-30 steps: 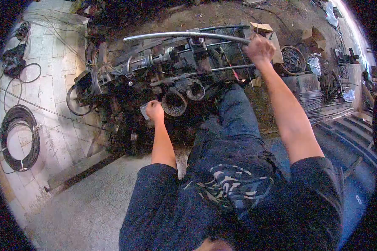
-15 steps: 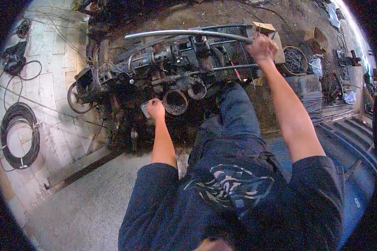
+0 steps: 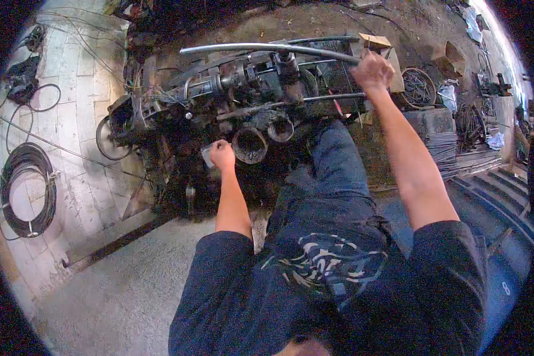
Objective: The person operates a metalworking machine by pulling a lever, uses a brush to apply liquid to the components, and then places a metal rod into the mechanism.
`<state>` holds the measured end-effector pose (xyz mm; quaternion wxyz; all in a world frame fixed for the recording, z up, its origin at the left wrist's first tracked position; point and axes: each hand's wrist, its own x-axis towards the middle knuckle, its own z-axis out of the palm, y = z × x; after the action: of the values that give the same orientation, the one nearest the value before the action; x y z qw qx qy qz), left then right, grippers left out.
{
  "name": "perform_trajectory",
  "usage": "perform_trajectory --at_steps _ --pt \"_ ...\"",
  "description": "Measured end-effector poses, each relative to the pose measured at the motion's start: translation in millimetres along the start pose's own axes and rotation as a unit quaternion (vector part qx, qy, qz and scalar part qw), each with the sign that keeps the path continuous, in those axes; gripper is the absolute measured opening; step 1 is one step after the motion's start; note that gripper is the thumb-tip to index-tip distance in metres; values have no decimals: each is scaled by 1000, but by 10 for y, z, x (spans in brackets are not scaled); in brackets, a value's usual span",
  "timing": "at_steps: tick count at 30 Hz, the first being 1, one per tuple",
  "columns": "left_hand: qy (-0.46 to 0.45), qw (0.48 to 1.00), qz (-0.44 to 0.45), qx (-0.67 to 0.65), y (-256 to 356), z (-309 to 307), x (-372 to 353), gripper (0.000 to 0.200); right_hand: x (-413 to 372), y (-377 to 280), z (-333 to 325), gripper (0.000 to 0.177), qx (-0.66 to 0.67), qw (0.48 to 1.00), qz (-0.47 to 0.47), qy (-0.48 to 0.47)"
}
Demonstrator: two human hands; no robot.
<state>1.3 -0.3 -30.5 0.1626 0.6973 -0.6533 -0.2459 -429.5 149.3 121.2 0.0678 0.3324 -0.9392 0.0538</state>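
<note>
My right hand (image 3: 374, 72) is closed around the right end of a long, slightly curved metal bar (image 3: 267, 47), which reaches leftward above a dark, greasy machine (image 3: 234, 83). At the machine's near side my left hand (image 3: 222, 155) is closed, with a pale flat piece (image 3: 207, 156) showing at its fingers; what exactly that piece is I cannot make out. Just right of my left hand sits a round cup (image 3: 250, 146) with small bits in it. A smaller round cup (image 3: 280, 128) stands beside it. A wheel (image 3: 110, 141) is at the machine's left end.
A coil of dark wire (image 3: 12, 190) lies on the pale tiled floor at left. Beyond my right hand are an open cardboard box (image 3: 390, 50) and a round basket (image 3: 418, 88). Bundled rods (image 3: 440, 145) lie at right. My leg (image 3: 338, 157) is close against the machine.
Both hands stay closed in nearly the same places. The view has shifted very slightly; the bar and machine look almost unchanged.
</note>
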Motion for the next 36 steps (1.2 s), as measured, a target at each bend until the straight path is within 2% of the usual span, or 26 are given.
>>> perform_trajectory --at_steps 1,3,4,6,9,13,15,17,19,22,24,27,29,33,35,36 --pt "1 1000 -1 1 -68 48 34 20 12 8 2 33 6 999 9 -32" --pt "-27 985 -38 -166 -169 119 61 18 15 -6 -39 38 11 998 18 -66" --pt "-28 985 -38 -167 -50 60 18 18 21 -35 -99 38 15 997 21 -67" --pt "-5 997 -36 -74 150 -51 -69 18 21 -40 -117 38 18 997 24 -69" --pt "3 999 -43 -9 127 -34 -54 20 36 -17 -25 37 2 998 15 -58" --pt "-20 998 -56 -25 267 -127 -112 21 65 -15 10 37 -7 997 34 -70" --pt "-28 994 -92 -43 245 -100 -83 22 57 -8 -3 36 -9 996 36 -79" --pt "-19 997 -73 -28 207 -91 -74 22 -28 12 22 20 30 997 -31 59" --pt "-9 998 -57 -12 262 -135 -100 22 -45 -23 -38 19 17 998 -27 58" --pt "-43 995 -84 -37 230 -109 -90 22 11 25 112 20 -4 999 -13 43" --pt "-17 997 -43 -67 40 4 -19 22 28 52 196 22 -9 1000 -5 28" --pt "4 999 -26 -43 -64 80 19 22 36 30 89 25 1 999 -24 47" --pt "-2 999 -39 -31 187 -64 -85 22 34 -39 -66 34 14 999 17 -40" --pt "-17 999 -46 -8 247 -101 -102 21 25 -22 -46 33 15 999 7 -38" --pt "-23 998 -49 -28 173 -68 -77 21 13 33 73 29 8 998 -43 39" --pt "-30 997 -50 -48 127 -41 -56 21 12 33 94 29 7 998 -43 39"
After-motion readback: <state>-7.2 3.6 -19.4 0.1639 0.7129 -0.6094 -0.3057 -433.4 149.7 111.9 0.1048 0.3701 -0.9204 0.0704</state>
